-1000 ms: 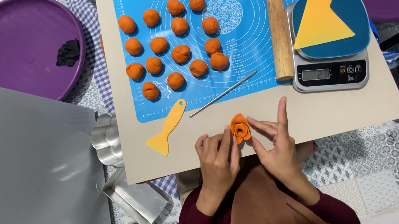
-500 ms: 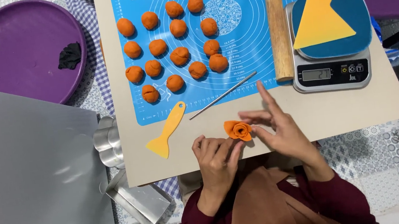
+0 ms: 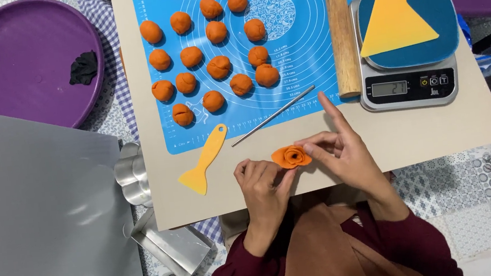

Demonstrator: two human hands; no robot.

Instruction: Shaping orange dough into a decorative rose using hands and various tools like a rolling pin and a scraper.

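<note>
I pinched one orange dough rose [image 3: 291,157] between my left hand [image 3: 261,182] and right hand [image 3: 344,154], above the beige board's [image 3: 417,127] near edge. One rose stood formed; sixteen dough balls [image 3: 219,67] lay unshaped on the blue mat [image 3: 302,39].

An orange dough rose [image 3: 291,156] sits low over the beige tabletop [image 3: 417,127], just below the blue mat's lower edge. It is small and bright orange, made of thin strips curled around one another into a spiral, the open whorl facing up toward the camera. One flattened petal juts out to the left. It is pinched between the fingertips of both hands; whether its underside touches the tabletop or hangs just above it cannot be told from this angle.
</note>
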